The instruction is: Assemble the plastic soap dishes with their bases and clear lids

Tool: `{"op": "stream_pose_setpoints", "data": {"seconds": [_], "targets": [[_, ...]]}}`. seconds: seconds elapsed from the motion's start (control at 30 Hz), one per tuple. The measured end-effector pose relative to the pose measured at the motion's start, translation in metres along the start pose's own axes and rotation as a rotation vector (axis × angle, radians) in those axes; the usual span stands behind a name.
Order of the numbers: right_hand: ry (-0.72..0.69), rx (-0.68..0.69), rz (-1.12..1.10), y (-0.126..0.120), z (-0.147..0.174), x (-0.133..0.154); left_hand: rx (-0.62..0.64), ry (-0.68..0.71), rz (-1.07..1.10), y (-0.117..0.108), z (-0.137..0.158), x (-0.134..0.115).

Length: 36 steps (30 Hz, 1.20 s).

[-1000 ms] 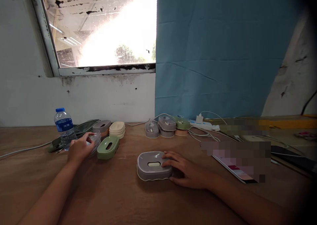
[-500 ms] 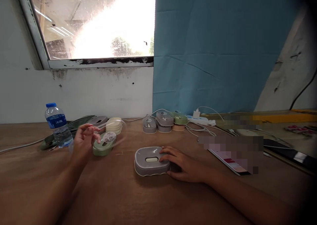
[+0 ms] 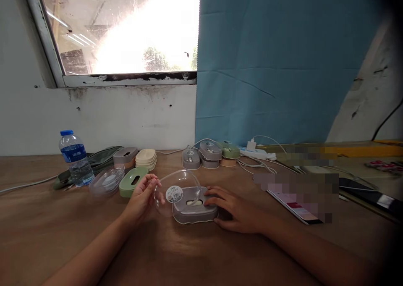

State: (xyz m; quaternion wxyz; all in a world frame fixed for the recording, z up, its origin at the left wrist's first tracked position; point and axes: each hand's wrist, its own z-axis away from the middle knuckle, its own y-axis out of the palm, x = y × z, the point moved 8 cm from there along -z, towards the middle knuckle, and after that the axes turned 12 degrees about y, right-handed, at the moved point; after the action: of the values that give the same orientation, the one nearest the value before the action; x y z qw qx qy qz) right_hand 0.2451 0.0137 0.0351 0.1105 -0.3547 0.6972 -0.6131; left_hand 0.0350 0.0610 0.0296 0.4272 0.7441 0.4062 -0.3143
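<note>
My left hand (image 3: 144,195) pinches the edge of a clear plastic lid (image 3: 185,179) that has a round printed sticker. It is tilted up and overlaps the view of a grey rounded plastic box (image 3: 195,217). This box has an oval slot on top with something cream-coloured showing in it. My right hand (image 3: 236,208) grips the box's right end, fingers on the top and thumb low at the front side. Left of my left hand is a green box (image 3: 127,188) of the same kind, its slot dark. Beside that lie several clear lids (image 3: 105,181).
A water bottle (image 3: 74,162) stands at the left. Behind are cream lids or trays (image 3: 145,156) in a stack, a grey box (image 3: 125,155) and several covered boxes (image 3: 210,150). On the right are a power strip (image 3: 256,153), cables and a phone (image 3: 297,206).
My left hand has moved right with the clear lid, from over the green box to the grey box's left side. My right hand has stayed on the grey box.
</note>
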Motion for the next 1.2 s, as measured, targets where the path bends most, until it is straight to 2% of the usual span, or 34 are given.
{"op": "stream_pose_setpoints", "data": {"seconds": [0.3, 0.5, 0.7, 0.87, 0.97, 1.07, 1.2], "targets": [[-0.045, 0.001, -0.018, -0.004, 0.002, 0.011, 0.011, -0.018, 0.009, 0.002, 0.002, 0.002], [-0.061, -0.056, 0.015, -0.006, 0.002, 0.014, 0.0, -0.093, 0.096, 0.006, 0.004, 0.005], [-0.06, -0.059, 0.038, -0.006, 0.0, 0.016, 0.024, -0.031, 0.178, 0.014, 0.004, 0.001], [-0.104, -0.116, 0.104, -0.012, 0.001, 0.018, 0.03, -0.017, 0.146, 0.024, 0.01, -0.005], [-0.139, -0.144, 0.136, -0.02, 0.001, 0.024, 0.095, 0.026, 0.123, 0.033, 0.013, -0.011], [-0.092, -0.111, 0.048, -0.025, -0.003, 0.031, 0.196, 0.081, 0.088, 0.042, 0.017, -0.016], [0.111, -0.05, -0.266, -0.023, -0.013, 0.037, 0.305, 0.077, 0.008, 0.05, 0.024, -0.012]]}}
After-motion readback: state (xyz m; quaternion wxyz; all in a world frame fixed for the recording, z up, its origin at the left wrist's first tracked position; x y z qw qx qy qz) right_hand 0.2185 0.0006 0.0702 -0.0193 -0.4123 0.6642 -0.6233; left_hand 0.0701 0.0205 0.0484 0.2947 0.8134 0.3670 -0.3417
